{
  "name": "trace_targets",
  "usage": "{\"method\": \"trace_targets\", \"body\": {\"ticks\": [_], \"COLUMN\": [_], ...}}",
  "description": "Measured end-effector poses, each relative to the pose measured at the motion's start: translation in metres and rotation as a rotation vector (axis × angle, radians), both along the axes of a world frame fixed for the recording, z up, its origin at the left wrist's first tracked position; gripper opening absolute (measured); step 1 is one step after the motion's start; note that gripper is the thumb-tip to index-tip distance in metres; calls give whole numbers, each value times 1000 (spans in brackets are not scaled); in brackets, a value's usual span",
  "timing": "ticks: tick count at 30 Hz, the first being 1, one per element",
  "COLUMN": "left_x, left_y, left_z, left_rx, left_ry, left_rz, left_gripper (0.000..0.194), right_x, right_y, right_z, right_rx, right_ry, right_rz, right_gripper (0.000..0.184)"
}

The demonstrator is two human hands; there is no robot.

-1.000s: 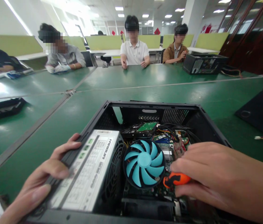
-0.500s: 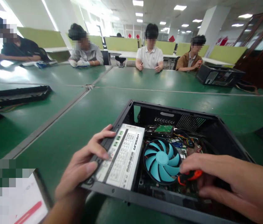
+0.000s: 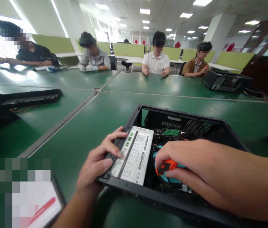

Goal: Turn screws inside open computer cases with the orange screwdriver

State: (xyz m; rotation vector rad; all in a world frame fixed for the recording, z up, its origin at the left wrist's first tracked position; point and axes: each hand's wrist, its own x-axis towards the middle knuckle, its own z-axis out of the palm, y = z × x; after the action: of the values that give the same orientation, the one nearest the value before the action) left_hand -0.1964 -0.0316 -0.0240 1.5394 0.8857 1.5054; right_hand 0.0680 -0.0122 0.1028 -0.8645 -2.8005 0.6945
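An open black computer case [image 3: 138, 114] lies on the green table [image 3: 81, 133] in front of me. My left hand [image 3: 98, 164] grips the case's left rim, with its fingers resting on the white power supply [image 3: 136, 155]. My right hand [image 3: 186, 167] is closed round an orange-handled tool [image 3: 166, 166] and hovers over the blue cooling fan [image 3: 169, 180], hiding most of it. A green circuit board [image 3: 171, 132] shows further back inside the case.
A black panel [image 3: 26, 98] lies on the table to the left. Another computer case [image 3: 226, 80] stands at the far right. Several people sit along the far side of the table. A white card or device [image 3: 43, 205] sits at the lower left.
My right hand has moved left with the orange tool and now covers the fan. The view has shifted, so the case sits further right. My left hand keeps hold of the rim.
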Motion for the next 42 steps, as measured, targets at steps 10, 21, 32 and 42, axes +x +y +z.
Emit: {"method": "trace_targets", "body": {"ticks": [10,21,32,42], "left_x": [1,1,-1,-2], "left_y": [-2,-2,-1,-1], "left_z": [1,-1,0,-1], "left_rx": [-6,-4,-8,-5], "left_ry": [-3,-13,-1,9], "left_rz": [-16,-14,-24,-33], "left_gripper": [13,14,15,16], "right_x": [-9,7,-7,-14], "right_y": [7,12,67,81], "right_z": [-40,-21,-22,-46], "right_rx": [-27,-67,236,213], "right_ry": [-127,97,72,51], "right_rz": [-55,16,-156,-143], "right_gripper": [23,19,24,19]}}
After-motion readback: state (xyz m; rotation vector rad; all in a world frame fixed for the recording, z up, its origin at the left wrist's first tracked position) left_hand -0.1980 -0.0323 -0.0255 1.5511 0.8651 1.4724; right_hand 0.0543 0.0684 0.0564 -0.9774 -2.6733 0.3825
